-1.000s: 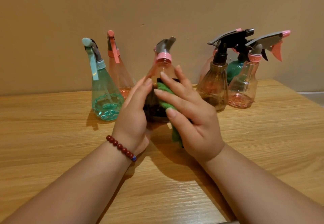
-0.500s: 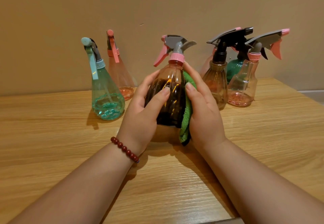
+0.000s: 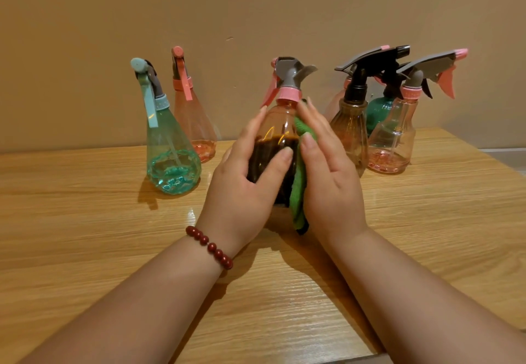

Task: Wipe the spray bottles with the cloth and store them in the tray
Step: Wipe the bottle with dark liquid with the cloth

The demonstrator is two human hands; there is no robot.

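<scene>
A pink-tinted spray bottle (image 3: 280, 124) with a grey and pink trigger head and dark liquid stands upright at the table's middle. My left hand (image 3: 244, 190) grips its left side, thumb across the front. My right hand (image 3: 327, 181) presses a green cloth (image 3: 300, 181) flat against the bottle's right side with straight fingers. No tray is in view.
A teal bottle (image 3: 170, 158) and a pink cone bottle (image 3: 193, 124) stand at the left. An amber bottle with a black head (image 3: 351, 133), a green bottle (image 3: 378, 113) and a clear pink bottle (image 3: 394, 141) cluster at the right, near the wall. The wooden table (image 3: 85, 235) ends close at the bottom right.
The bottle has been turned upright and rotated, so its trigger points left. My right hand with the cloth slid from the front round to the bottle's right side.
</scene>
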